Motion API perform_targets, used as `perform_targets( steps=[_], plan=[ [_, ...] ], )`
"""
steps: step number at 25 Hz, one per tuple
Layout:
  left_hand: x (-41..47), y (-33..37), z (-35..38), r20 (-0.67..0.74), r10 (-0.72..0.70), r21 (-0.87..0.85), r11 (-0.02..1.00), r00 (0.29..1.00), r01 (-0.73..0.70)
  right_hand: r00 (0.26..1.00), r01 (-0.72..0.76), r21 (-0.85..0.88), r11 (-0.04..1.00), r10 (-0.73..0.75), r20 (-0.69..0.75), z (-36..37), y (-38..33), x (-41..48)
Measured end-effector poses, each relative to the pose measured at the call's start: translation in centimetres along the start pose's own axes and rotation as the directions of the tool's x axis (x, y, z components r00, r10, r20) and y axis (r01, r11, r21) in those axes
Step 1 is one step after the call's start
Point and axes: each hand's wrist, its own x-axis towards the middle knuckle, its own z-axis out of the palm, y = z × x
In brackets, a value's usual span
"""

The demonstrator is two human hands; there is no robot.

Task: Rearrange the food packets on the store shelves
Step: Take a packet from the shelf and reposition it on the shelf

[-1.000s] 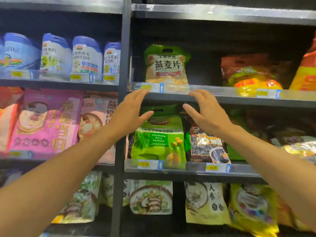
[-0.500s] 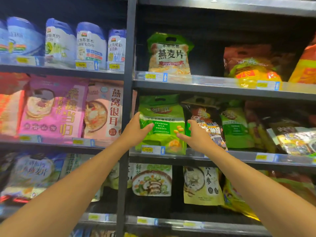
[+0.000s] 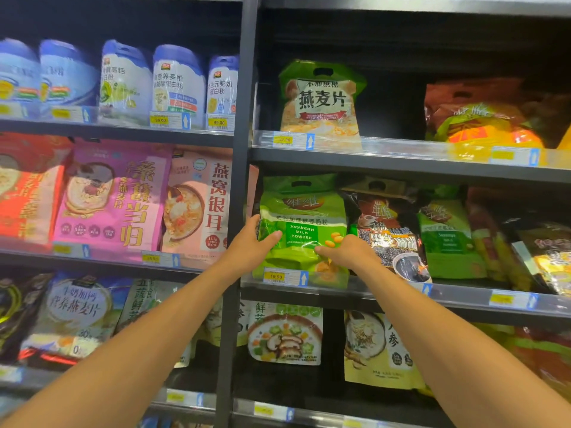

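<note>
On a store shelf [image 3: 457,304], left hand [image 3: 247,247] and right hand [image 3: 350,253] grip a green soybean packet [image 3: 304,208], fingers [image 3: 272,236] curled round its sides.

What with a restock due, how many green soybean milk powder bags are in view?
2. First bag, held by left hand and right hand; second bag, same shelf, right of the black bag. Others may hide behind.

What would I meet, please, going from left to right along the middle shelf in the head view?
Red packet, purple packet, pale pink packet, dark shelf post, left hand, green soybean milk powder packet, right hand, black packet, second green packet.
</note>
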Motion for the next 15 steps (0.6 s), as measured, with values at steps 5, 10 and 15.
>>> perform_targets(
  steps=[5, 10, 15],
  plan=[
    [2.0, 0.5, 0.9, -0.028, -0.099, -0.056, 0.994, 0.995, 0.098, 0.999, -0.034, 0.1, 0.994, 0.038, -0.039, 0.4, 0.6, 0.8],
    [4.6, -0.7, 1.6, 0.078, -0.256, -0.04, 0.965, 0.963, 0.26, 0.997, -0.014, 0.05, 0.999, 0.017, -0.075, 0.8, 1.6, 0.9],
    [5.7, -1.1, 2.3, 0.128, -0.376, -0.005, 0.925, 0.918, 0.38, 0.992, 0.068, 0.116, 0.991, -0.056, -0.109, 1.1, 2.2, 0.7]
  ],
)
